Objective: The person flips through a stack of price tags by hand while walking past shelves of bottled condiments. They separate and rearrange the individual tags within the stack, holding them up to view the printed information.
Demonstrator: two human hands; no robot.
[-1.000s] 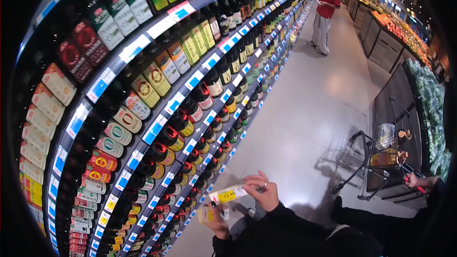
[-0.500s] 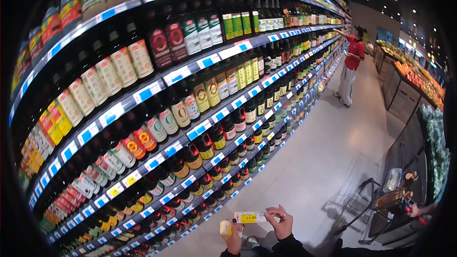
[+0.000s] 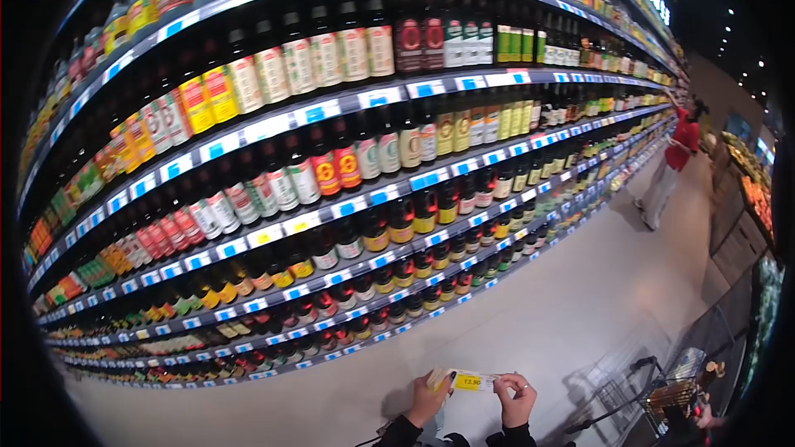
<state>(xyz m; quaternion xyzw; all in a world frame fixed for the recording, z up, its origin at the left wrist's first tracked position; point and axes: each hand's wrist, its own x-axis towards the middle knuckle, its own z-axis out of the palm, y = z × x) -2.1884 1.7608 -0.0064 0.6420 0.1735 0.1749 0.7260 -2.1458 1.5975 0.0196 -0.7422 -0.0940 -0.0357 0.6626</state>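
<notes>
A yellow and white price tag [image 3: 469,382] printed 13.90 is stretched level between my two hands, low in the view. My left hand [image 3: 426,402] is closed at the tag's left end and also holds a few more yellow-and-white cards [image 3: 437,378] in its fingers. At the other end, my right hand [image 3: 517,404] pinches the tag's right edge between thumb and fingertips, a ring on one finger. Both hands are in front of my body, above the floor and apart from the shelves.
A long wall of shelves [image 3: 381,194] with bottles and blue-and-white price labels curves along the left and ahead. Down the aisle, a person in a red top [image 3: 681,142] reaches to the shelf. At lower right stands a shopping cart [image 3: 669,397], another person's hand [image 3: 706,418] near it. Produce stands [image 3: 739,228] line the right.
My view has turned left, so shelves, person and cart appear further right. The tag is still held between both hands, and the left hand's other cards are now partly behind its fingers.
</notes>
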